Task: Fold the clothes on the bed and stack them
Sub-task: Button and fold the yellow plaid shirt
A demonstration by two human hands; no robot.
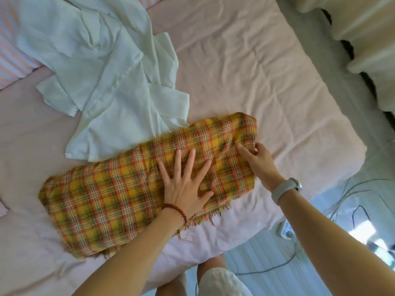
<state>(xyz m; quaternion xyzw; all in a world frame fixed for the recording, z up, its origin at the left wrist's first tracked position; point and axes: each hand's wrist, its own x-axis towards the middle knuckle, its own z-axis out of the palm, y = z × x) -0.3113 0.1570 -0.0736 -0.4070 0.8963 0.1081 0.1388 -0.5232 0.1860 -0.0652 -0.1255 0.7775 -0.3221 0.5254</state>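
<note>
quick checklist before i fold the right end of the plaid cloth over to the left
1. Left hand presses flat on the plaid cloth, fingers spread: ok.
2. Right hand pinches the cloth's right edge: ok.
3. Cloth lies flat on the bed: not ok, wrinkles bunch between the hands.
4. Cloth clear of the white shirt: not ok, its far edge overlaps the shirt's hem.
5. Layers underneath aligned: cannot tell.
</note>
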